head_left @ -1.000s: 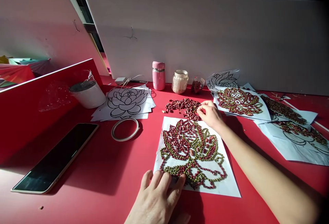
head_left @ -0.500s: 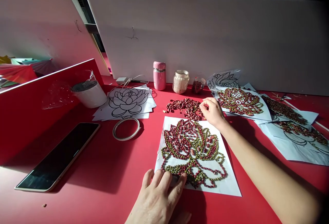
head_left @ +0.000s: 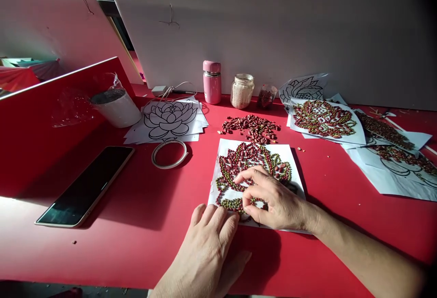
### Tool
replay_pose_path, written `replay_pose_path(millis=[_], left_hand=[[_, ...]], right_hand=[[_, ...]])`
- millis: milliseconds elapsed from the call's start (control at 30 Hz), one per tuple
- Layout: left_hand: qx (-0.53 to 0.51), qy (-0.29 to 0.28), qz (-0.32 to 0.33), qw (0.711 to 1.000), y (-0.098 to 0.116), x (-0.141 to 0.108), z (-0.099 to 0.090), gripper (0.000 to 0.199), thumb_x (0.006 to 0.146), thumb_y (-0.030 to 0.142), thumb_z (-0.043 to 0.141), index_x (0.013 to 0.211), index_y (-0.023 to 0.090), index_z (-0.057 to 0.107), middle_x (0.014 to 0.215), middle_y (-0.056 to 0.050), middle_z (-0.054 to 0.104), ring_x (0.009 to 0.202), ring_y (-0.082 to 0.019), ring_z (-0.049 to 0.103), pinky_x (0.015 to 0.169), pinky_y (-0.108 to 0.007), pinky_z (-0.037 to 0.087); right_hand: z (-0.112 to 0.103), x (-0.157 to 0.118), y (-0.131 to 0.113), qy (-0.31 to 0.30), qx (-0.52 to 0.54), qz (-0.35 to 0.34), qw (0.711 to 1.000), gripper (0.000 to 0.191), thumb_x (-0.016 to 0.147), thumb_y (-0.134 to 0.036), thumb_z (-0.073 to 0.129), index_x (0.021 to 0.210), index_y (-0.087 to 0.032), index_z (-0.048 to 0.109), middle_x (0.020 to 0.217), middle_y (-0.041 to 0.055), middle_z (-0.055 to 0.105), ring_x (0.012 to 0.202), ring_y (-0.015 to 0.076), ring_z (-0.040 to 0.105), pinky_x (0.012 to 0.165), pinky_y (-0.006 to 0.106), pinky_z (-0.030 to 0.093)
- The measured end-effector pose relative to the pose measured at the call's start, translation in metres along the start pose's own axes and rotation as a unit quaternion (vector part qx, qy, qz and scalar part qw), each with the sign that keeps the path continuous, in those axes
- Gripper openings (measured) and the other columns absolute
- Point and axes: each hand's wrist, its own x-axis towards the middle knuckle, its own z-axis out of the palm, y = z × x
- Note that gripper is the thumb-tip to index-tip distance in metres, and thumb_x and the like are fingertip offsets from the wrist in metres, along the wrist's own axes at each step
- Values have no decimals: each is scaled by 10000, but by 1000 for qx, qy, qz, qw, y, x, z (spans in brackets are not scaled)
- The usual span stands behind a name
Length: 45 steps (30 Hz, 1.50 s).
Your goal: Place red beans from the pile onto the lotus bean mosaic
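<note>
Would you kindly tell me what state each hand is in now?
Left hand: open, palm down, fingertips at the near edge of the bean picture.
Right hand: fingers curled over it; whether they pinch anything cannot be told.

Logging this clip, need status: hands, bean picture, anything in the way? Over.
Left hand at near edge of bean picture. Right hand over it, fingers curled; anything pinched can't be made out. Both hands hide part of it.
</note>
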Motion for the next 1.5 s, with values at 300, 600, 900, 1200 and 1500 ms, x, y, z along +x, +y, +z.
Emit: replay_pose_path(millis=[300,600,900,1200,1500], left_hand=[[-31,8,-4,999,1,-1,-2,205,761,276,547,949,200,522,929,-33,535,817,-178,430,750,-359,375],[6,9,0,1000,1,0,-3,335,775,305,540,1098,220,510,946,-44,538,827,-186,446,745,-374,390],[134,10,67,989,-3,6,0,486,753,379,568,1170,140,491,869,-77,551,779,-210,488,704,-421,420],[124,89,69,986,-15,2,18,477,736,453,550,1138,199,515,836,-49,543,753,-189,482,713,-397,382],[91,90,52,990,-17,0,23,508,735,461,542,1189,241,478,868,-47,547,773,-190,478,725,-392,381]], right_hand=[[6,-2,-2,-42,7,-20,999,133,677,-42,571,713,-170,577,1100,46,484,1037,185,419,930,352,344],[-6,1,9,57,42,21,997,90,793,-149,517,750,-170,593,980,66,527,930,183,486,865,379,374],[-23,1,46,185,-26,114,976,122,824,-222,504,765,-172,598,939,70,553,918,190,523,811,352,429],[-47,14,131,243,-239,235,910,115,746,-215,533,769,-180,640,885,73,526,845,217,528,752,354,454],[-52,46,146,173,-285,265,905,135,664,-179,571,536,-172,611,910,83,514,942,251,461,899,424,337]])
